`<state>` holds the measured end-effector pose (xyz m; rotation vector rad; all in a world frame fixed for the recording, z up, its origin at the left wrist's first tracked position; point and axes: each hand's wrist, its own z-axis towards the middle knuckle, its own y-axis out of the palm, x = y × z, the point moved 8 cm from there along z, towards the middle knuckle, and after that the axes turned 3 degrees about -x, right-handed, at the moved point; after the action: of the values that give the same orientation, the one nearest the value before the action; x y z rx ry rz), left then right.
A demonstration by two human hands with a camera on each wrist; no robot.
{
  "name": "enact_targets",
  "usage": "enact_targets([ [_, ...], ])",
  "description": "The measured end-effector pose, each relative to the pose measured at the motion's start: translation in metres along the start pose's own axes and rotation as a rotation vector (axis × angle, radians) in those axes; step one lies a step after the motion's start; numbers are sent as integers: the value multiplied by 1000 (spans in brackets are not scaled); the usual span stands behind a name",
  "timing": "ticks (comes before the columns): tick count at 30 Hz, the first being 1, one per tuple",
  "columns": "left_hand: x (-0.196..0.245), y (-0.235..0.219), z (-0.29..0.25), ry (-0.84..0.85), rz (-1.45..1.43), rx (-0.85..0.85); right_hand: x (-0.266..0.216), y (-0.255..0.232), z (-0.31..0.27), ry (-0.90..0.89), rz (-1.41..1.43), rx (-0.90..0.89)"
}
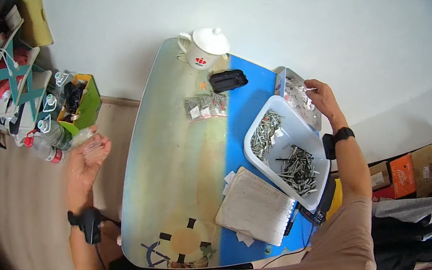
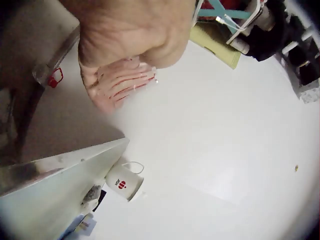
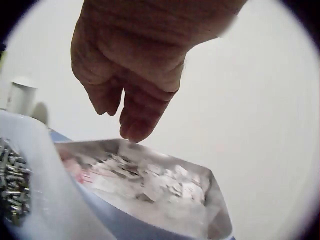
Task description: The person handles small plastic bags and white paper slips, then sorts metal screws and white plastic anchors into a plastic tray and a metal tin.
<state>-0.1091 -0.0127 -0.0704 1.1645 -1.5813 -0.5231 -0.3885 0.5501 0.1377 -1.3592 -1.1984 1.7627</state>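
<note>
My left hand (image 1: 87, 163), out beyond the table's left edge, holds clear plastic zip bags (image 1: 93, 150). Their red seal lines show across the fingers in the left wrist view, where the bags (image 2: 127, 82) lie partly hidden by the hand. At the back right, my right hand (image 1: 323, 99) is over a metal tin (image 3: 216, 210) of small white paper slips (image 1: 296, 94). A white slip shows at its fingertips in the head view, pinched there. In the right wrist view the curled fingers (image 3: 137, 127) hang just above the tin's far rim.
A white tub (image 1: 283, 170) of screws and dark plugs stands before the tin. A notebook (image 1: 256, 205), filled bag (image 1: 208, 107), black tray (image 1: 228, 80) and lidded mug (image 1: 206, 50) are on the table. Bottles (image 1: 59, 137) and a shelf rack stand left; boxes and folded clothes are at right.
</note>
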Motion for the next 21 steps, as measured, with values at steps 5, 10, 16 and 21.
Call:
enact_targets([
  [5,-12,-2,19,3,34,-22,-181,40,-40,-400,-66,-278],
  [10,-6,13,3,32,43,-21,-282,111,-54,-770,-111,-489],
  [16,35,11,-21,147,13,-18,-290,187,-32,-751,-389,-512],
  [21,54,13,-35,187,-61,-24,-295,195,-33,-803,-521,-431],
])
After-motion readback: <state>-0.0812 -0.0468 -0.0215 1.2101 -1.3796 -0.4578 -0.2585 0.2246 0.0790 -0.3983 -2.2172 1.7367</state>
